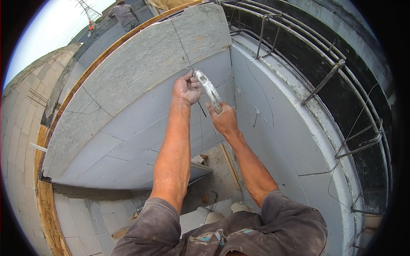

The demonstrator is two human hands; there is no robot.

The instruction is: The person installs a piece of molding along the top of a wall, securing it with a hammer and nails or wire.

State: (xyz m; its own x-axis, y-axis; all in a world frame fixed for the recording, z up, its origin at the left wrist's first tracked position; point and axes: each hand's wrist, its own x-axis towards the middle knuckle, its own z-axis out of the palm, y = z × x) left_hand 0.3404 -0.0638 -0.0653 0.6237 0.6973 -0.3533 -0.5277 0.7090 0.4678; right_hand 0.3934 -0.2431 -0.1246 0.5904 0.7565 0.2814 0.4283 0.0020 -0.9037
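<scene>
My right hand [224, 118] is wrapped round the lower end of a silvery, dust-smeared pliers-like tool [210, 91]. The tool slants up and left, its head right at a thin dark wire [180, 39]. This wire comes down across the rough grey mortar band [141, 59] on the block wall. Beside the tool's head, my left hand [187, 88] is closed, fingers pinched at the wire's lower end. A short dark rod or wire end [202, 109] shows below that hand.
A rebar cage [322, 83] curves along the wall top at right. Wooden boards [46, 213] edge the left side. More thin wires [98, 104] stick out of the mortar. Far below lies a floor [213, 170] with planks and debris. Another person [124, 15] stands at the upper left.
</scene>
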